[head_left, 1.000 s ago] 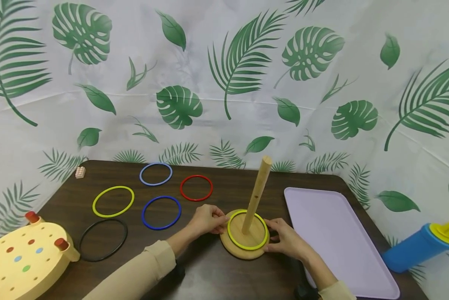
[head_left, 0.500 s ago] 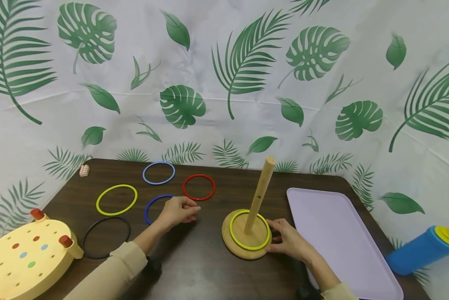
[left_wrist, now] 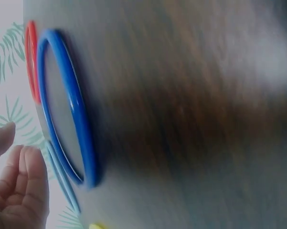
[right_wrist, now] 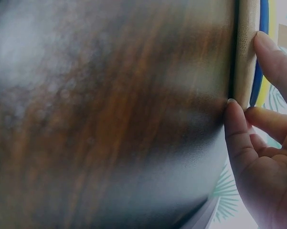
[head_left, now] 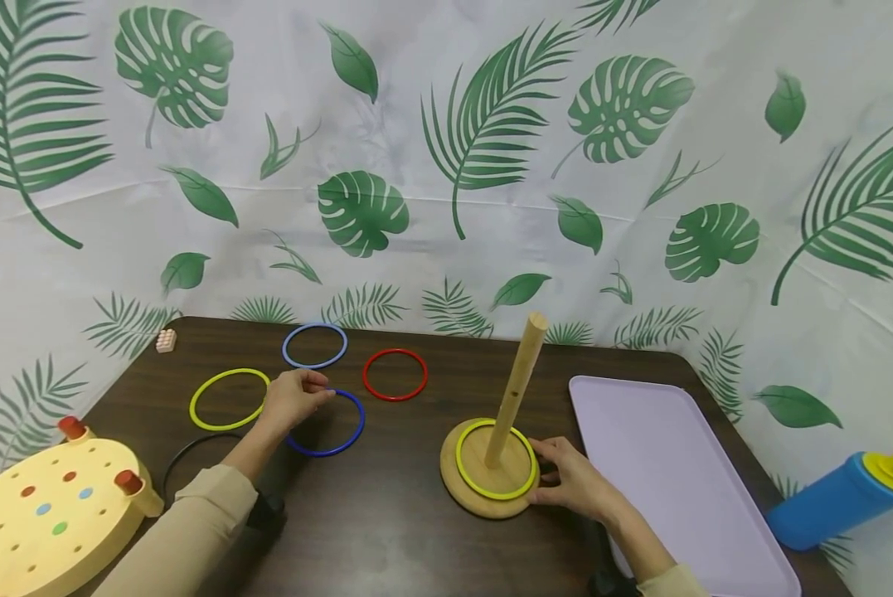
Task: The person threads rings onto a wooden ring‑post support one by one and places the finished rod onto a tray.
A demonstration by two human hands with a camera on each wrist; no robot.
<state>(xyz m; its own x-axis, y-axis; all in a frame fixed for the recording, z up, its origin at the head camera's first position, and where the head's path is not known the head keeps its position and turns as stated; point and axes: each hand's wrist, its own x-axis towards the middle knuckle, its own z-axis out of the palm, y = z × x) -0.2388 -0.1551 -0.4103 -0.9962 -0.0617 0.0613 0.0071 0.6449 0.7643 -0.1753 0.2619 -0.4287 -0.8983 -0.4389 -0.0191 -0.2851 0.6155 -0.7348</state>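
Observation:
A wooden peg stand stands at the middle right of the table in the head view. A yellow ring lies round its post on the round base; the right wrist view shows a blue band beneath it. My right hand holds the base's right edge with thumb and fingers. Over the back left of a flat blue ring hovers my left hand. Its thumb and fingertips are apart, with nothing between them in the left wrist view.
Light blue, red, yellow and black rings lie about the left hand. A lilac tray and blue cylinder are on the right. A pegboard and small pink block are left.
My left hand has let go of the stand's base and moved left to the blue ring. The right hand has stayed at the base.

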